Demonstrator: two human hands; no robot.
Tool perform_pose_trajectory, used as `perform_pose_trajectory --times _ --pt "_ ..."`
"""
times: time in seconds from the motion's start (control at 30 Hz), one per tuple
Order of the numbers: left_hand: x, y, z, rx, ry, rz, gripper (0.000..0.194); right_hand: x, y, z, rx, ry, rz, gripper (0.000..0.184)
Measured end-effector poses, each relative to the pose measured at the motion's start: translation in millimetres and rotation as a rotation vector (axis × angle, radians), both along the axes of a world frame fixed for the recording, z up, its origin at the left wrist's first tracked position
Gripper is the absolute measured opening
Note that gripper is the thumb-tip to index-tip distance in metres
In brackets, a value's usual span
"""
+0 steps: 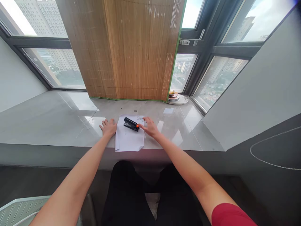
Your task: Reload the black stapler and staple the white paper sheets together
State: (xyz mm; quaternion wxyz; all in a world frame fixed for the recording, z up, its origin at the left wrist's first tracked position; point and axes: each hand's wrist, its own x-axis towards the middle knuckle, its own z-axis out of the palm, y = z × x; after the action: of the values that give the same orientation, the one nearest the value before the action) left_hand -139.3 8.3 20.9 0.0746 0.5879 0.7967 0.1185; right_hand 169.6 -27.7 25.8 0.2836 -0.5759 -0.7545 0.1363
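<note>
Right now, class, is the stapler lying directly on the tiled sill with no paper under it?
No, the black stapler lies on top of the white paper.

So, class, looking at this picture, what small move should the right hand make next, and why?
Probably the right hand should close around the stapler: its thumb is at or very near the orange-marked end, its fingers are spread, and the stapler lies ungrasped on the paper. The left hand is at the paper's left edge, seemingly well placed to steady it.
</note>
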Motion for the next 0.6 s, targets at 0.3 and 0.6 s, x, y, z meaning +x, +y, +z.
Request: perform_pose_trajectory --times 0.3,0.6 --pt "5.0 -4.9 5.3 0.011 0.034 0.003 0.065 -51.2 5.0 -1.6 -0.068 -0.044 0.096 0.023" --pt "5.0 -1.6 0.2 0.037 0.043 0.008 0.069 88.9 -22.0 -17.0 0.022 -0.020 -0.078 0.018"
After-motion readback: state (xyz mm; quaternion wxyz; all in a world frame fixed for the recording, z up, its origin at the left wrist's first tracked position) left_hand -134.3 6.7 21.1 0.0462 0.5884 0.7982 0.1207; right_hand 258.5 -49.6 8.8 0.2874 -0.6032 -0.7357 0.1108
